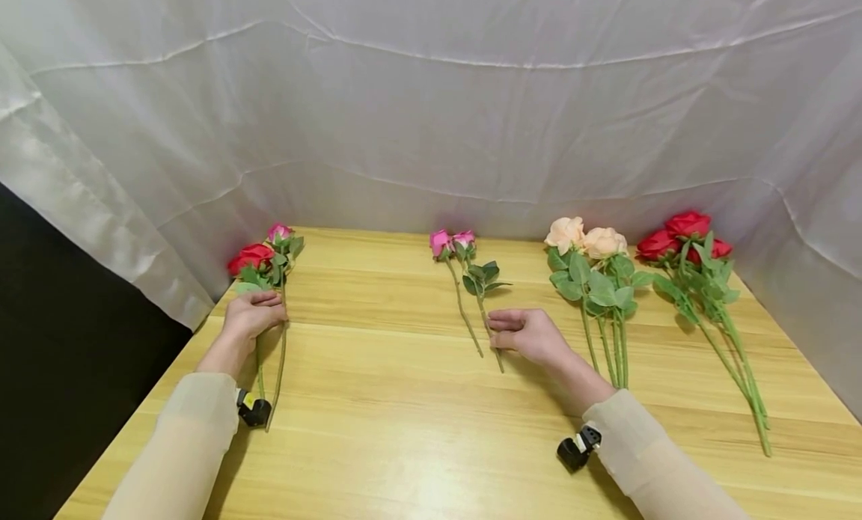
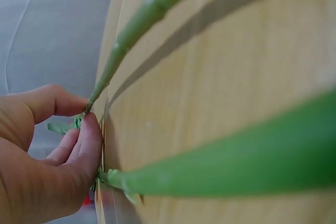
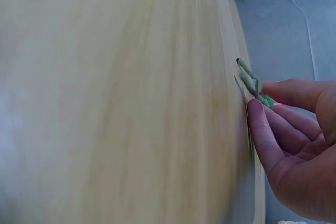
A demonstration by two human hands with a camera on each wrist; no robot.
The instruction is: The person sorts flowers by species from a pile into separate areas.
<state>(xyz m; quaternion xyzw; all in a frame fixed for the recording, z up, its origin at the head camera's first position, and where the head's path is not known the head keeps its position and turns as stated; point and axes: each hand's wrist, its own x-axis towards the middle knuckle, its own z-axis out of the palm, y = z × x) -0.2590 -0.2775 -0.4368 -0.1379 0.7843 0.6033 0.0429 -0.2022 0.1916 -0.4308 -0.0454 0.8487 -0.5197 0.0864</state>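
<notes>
At the left end of the table, my left hand (image 1: 254, 316) pinches the stem of a pink rose (image 1: 279, 232) between thumb and fingertips. A red rose (image 1: 252, 258) lies beside it, its green stem passing partly hidden under the hand. In the left wrist view, the pinched stem (image 2: 123, 43) runs up past the thumb, and a thicker green stem (image 2: 220, 169) lies below. Near the middle, my right hand (image 1: 528, 334) has thumb and fingertips on the stem of a leafy pink rose (image 1: 465, 239). Another pink rose (image 1: 441, 242) lies just left of it.
Peach roses (image 1: 604, 243) with several stems lie right of my right hand, under the forearm's far side. Red roses (image 1: 688, 224) lie farther right. A grey-white curtain (image 1: 431, 116) hangs along the table's back edge. The wooden table (image 1: 404, 415) extends toward me.
</notes>
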